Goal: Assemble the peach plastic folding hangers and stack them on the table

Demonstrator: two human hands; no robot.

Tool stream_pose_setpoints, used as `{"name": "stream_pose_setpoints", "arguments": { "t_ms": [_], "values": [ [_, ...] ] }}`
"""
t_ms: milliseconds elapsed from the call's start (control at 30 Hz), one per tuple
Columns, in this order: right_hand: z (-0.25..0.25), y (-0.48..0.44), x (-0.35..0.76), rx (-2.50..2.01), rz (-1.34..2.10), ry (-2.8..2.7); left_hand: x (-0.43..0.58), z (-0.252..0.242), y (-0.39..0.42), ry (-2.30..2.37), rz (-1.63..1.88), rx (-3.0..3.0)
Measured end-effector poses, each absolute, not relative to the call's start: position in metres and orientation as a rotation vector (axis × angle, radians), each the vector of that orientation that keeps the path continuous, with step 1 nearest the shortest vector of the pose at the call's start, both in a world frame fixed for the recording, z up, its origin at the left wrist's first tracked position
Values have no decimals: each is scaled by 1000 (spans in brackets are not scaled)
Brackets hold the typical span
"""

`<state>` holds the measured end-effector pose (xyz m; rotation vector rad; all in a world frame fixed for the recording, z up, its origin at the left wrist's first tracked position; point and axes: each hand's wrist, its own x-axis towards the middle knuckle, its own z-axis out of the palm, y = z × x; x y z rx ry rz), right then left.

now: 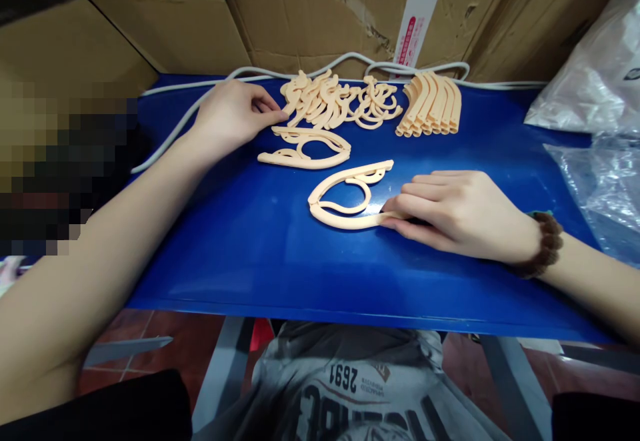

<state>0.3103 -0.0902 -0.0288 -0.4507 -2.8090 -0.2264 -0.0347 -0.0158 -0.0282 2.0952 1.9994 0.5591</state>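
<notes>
A peach plastic hanger piece (345, 197) with a looped hook lies in the middle of the blue board (260, 254). My right hand (450, 211) pinches its right end, fingers pressed together on it. A second peach piece (305, 149) lies further back. My left hand (235, 114) rests just left of it, fingers curled, fingertips touching the edge of a heap of curly peach parts (340, 101). I cannot make out whether the left hand holds anything.
A neat row of curved peach bars (431, 105) lies at the back right. A grey cable (200, 101) runs along the board's far edge. Cardboard boxes (310, 7) stand behind. Clear plastic bags (595, 94) lie at the right.
</notes>
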Motion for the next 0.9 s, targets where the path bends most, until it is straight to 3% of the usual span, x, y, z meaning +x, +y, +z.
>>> {"name": "stream_pose_setpoints", "arguments": {
  "t_ms": [567, 733, 900],
  "values": [
    [-30, -90, 311, -509, -290, -2800, -28, -41, -6, 1963, 1166, 2133],
    [-23, -95, 309, -607, -413, -2622, 16, -35, -48, 1488, 1304, 2385],
    [-19, -96, 312, -764, -420, -2517, 55, -32, -98, 1124, 1178, 2715]
  ]
}}
